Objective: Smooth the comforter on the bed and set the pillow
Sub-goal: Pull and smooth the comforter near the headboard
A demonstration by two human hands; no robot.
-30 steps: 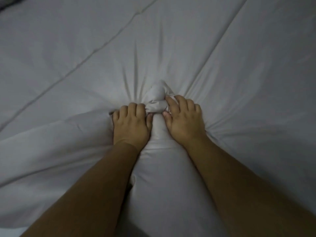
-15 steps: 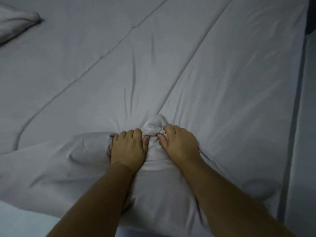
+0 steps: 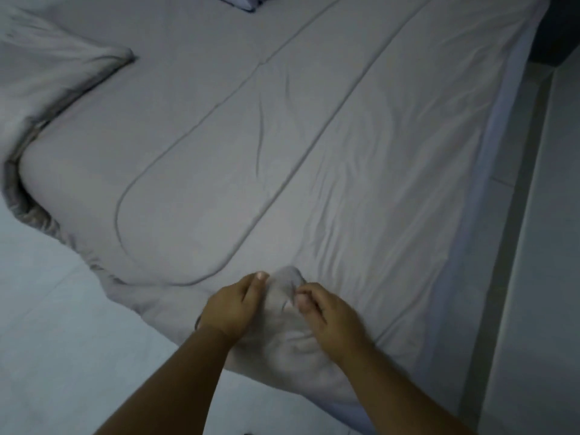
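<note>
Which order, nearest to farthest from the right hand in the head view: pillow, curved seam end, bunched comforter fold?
1. Bunched comforter fold: in the grip of the right hand, at its fingertips.
2. Curved seam end: farther left, beyond the left hand.
3. Pillow: far off, at the picture's top edge.

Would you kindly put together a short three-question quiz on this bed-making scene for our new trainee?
1. True or false: the left hand and the right hand both pinch a bunch of the comforter.
2. The pillow shows: A at the view's top edge; B beside the hands; C in the left hand.
3. Fill in: the comforter's far-left part lies ____ over.
Key: 1 true; 2 A; 3 folded.
</note>
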